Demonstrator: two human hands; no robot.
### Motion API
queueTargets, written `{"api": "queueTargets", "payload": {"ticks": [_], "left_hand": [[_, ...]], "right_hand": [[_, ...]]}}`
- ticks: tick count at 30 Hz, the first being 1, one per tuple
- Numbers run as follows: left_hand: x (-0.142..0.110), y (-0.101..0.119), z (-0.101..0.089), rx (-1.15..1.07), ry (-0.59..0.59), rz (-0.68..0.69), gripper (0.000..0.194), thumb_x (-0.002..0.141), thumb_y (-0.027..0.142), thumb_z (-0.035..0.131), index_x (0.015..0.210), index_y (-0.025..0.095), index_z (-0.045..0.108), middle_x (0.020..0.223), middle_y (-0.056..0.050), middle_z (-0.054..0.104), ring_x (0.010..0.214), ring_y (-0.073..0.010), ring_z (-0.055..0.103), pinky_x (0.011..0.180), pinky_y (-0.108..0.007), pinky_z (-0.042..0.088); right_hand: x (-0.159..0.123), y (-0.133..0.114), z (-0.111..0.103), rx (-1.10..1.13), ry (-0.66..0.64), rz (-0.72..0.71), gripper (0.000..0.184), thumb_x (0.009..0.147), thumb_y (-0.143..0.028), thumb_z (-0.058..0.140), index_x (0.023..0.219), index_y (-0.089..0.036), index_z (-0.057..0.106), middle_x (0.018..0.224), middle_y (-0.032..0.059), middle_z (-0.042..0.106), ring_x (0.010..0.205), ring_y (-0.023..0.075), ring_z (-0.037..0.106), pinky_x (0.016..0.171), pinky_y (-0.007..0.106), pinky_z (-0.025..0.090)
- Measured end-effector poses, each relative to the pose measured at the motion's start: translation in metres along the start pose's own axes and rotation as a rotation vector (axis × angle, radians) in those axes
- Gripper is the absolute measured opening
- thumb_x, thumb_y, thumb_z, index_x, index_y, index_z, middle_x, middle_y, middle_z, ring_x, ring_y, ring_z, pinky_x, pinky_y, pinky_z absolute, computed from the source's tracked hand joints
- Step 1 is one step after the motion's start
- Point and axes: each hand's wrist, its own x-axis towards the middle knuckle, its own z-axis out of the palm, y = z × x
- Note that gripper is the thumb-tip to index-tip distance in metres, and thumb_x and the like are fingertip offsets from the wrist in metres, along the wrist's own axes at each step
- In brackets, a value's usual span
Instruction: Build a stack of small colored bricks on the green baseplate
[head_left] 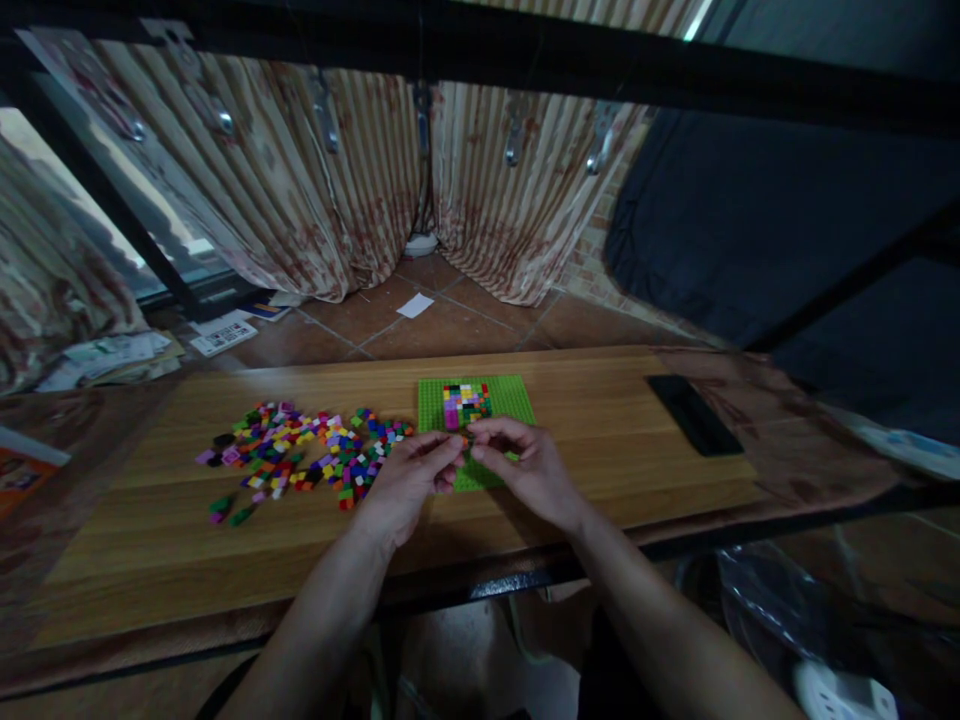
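Over the near half of a green studded baseplate (514, 395), my two hands meet fingertip to fingertip. My left hand (417, 470) is closed in a pinch, and so is my right hand (529, 462). Between their tips shows a tiny orange and dark toy brick (465, 440), partly covered by the fingers; whether it is one piece or two is unclear. Beyond the fingertips, a block of multicoloured toy bricks (466, 400) is set on the baseplate, its near edge close to my fingers. My hands hide part of the plate.
Loose toy bricks (300, 440) lie scattered left of the baseplate on the wooden tabletop (600, 430). A black phone (694, 414) rests at the right. A dark metal bar (480, 45) with hanging clips crosses above, and curtains (360, 190) hang behind.
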Motion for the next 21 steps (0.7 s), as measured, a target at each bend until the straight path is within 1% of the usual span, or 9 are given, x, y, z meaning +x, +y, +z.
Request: {"api": "queueTargets", "payload": {"ticks": [2, 5, 9, 13, 18, 21], "left_hand": [[0.0, -0.001, 0.0, -0.011, -0.04, 0.002, 0.029, 0.063, 0.037, 0.08, 0.075, 0.014, 0.069, 0.065, 0.001, 0.06, 0.054, -0.0056, 0.049, 0.05, -0.019, 0.035], [-0.001, -0.001, 0.0, -0.013, -0.079, 0.0, 0.028, 0.063, 0.038, 0.08, 0.073, 0.014, 0.068, 0.063, 0.001, 0.059, 0.054, -0.0056, 0.048, 0.049, -0.019, 0.033], [-0.001, -0.001, 0.002, -0.018, -0.073, -0.014, 0.03, 0.064, 0.04, 0.08, 0.073, 0.014, 0.068, 0.064, 0.001, 0.059, 0.054, -0.0058, 0.048, 0.05, -0.019, 0.034], [0.0, -0.001, 0.003, -0.017, -0.054, -0.02, 0.031, 0.066, 0.042, 0.078, 0.074, 0.014, 0.067, 0.068, 0.0, 0.061, 0.054, -0.0057, 0.049, 0.05, -0.019, 0.035], [0.001, -0.003, 0.002, 0.034, -0.072, 0.01, 0.028, 0.064, 0.039, 0.079, 0.073, 0.015, 0.067, 0.066, 0.001, 0.059, 0.055, -0.0063, 0.049, 0.05, -0.019, 0.035], [0.001, -0.004, 0.002, 0.039, -0.06, 0.006, 0.028, 0.063, 0.038, 0.079, 0.073, 0.015, 0.068, 0.065, 0.001, 0.059, 0.055, -0.0065, 0.049, 0.05, -0.019, 0.035]], "right_hand": [[-0.002, -0.002, 0.001, -0.037, -0.051, -0.035, 0.02, 0.078, -0.033, 0.068, 0.096, -0.026, 0.073, 0.082, -0.0007, 0.068, 0.076, 0.0134, 0.061, 0.073, 0.029, 0.048], [-0.002, -0.004, -0.001, -0.1, -0.062, -0.083, 0.015, 0.082, -0.033, 0.065, 0.093, -0.027, 0.074, 0.08, -0.0008, 0.067, 0.076, 0.0135, 0.061, 0.073, 0.028, 0.048], [-0.001, -0.007, -0.006, -0.18, -0.072, -0.135, 0.014, 0.085, -0.032, 0.062, 0.091, -0.026, 0.074, 0.08, -0.0002, 0.067, 0.076, 0.014, 0.06, 0.073, 0.028, 0.047], [-0.001, -0.008, -0.009, -0.202, -0.028, -0.11, 0.012, 0.083, -0.031, 0.064, 0.087, -0.024, 0.072, 0.079, 0.0001, 0.067, 0.074, 0.0137, 0.06, 0.072, 0.027, 0.047], [-0.002, -0.007, -0.007, -0.196, -0.041, -0.092, 0.01, 0.083, -0.03, 0.064, 0.084, -0.023, 0.071, 0.078, -0.0005, 0.066, 0.072, 0.0131, 0.059, 0.069, 0.026, 0.046], [-0.002, -0.005, -0.005, -0.137, -0.043, -0.087, 0.01, 0.082, -0.031, 0.066, 0.086, -0.025, 0.073, 0.079, -0.0007, 0.067, 0.074, 0.0133, 0.06, 0.071, 0.027, 0.047]]}}
